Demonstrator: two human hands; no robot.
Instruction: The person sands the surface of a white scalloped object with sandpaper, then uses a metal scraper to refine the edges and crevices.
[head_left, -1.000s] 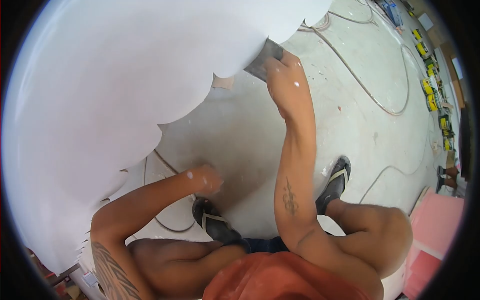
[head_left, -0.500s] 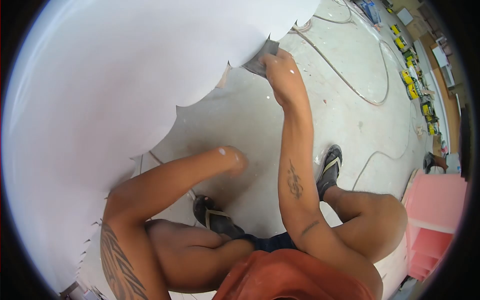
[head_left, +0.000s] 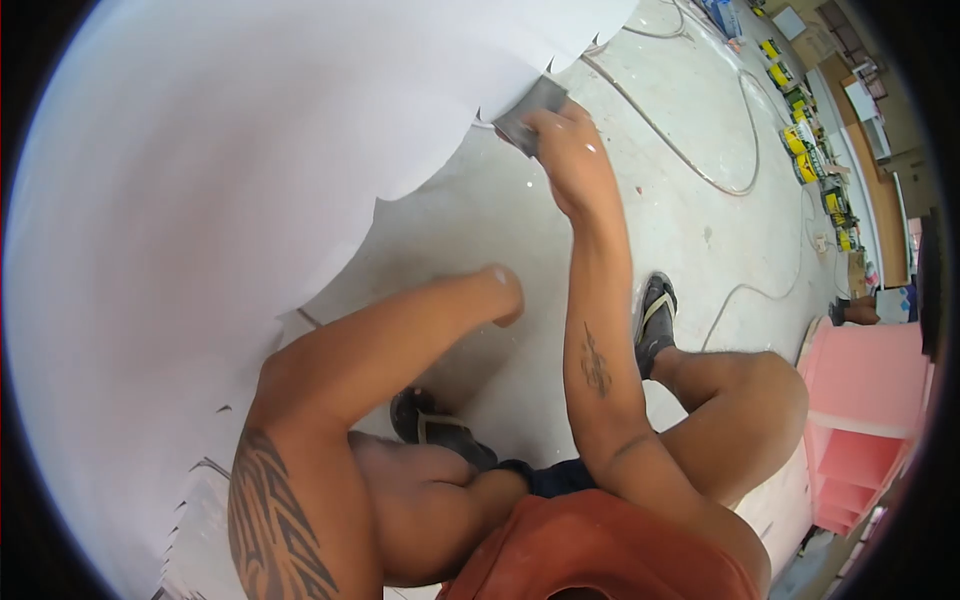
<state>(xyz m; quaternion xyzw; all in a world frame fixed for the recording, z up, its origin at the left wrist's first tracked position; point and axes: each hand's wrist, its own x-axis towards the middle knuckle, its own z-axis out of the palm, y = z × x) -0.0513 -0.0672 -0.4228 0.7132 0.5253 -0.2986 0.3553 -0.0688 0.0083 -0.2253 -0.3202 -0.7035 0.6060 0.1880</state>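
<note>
My right hand (head_left: 575, 150) grips a dark grey sheet that looks like sandpaper (head_left: 532, 115), fingers closed around its near side. The sheet lies against the lower edge of a large white smooth surface (head_left: 250, 150), which has small notches along its rim. My left hand (head_left: 505, 295) is bent down over the floor, below and left of the right hand. Its fingers are hidden behind the wrist, so what it holds, if anything, does not show.
Hoses (head_left: 690, 150) lie across the pale floor (head_left: 700, 235). Several yellow and black cans (head_left: 800, 140) line the far right side. A pink shelf unit (head_left: 865, 390) stands at right. My sandalled feet (head_left: 655, 315) are on the floor around me.
My left forearm and hand have moved right and slightly up. My right hand, with the sheet, has shifted a little right and down along the white edge. The view has turned slightly.
</note>
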